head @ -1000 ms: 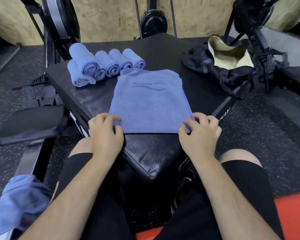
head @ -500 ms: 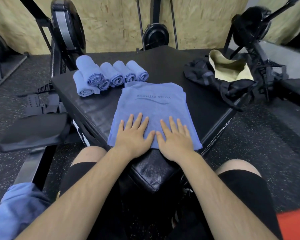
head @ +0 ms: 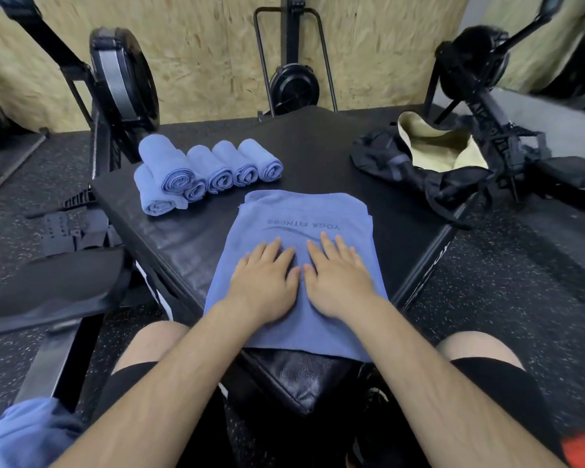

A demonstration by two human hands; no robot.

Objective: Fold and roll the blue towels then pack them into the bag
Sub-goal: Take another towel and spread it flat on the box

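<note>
Blue folded towel [head: 294, 211] lies flat on the black padded counter [head: 318, 146], directly under both grips. Printed "YOGA FITNESS" logo sits just beyond the fingertips and reads upside down.

Left grip [head: 265, 282] and right grip [head: 338, 280]: palms down, fingers straight, pressing on the towel's middle, clasping nothing. Thumbs nearly touch. The towel's near edge overhangs the counter corner, behind the wrists.

Rolled towels [head: 217, 170]: a row beyond and left of the left grip, apart from the folded towel, one roll stacked on top at the row's left end.

Bag [head: 429, 157]: black with pale lining, mouth gaping, beyond and right of the right grip at the counter's far right corner.

Crumpled blue cloth [head: 31, 430]: well behind and left of the left grip, at the frame's lower edge.
</note>
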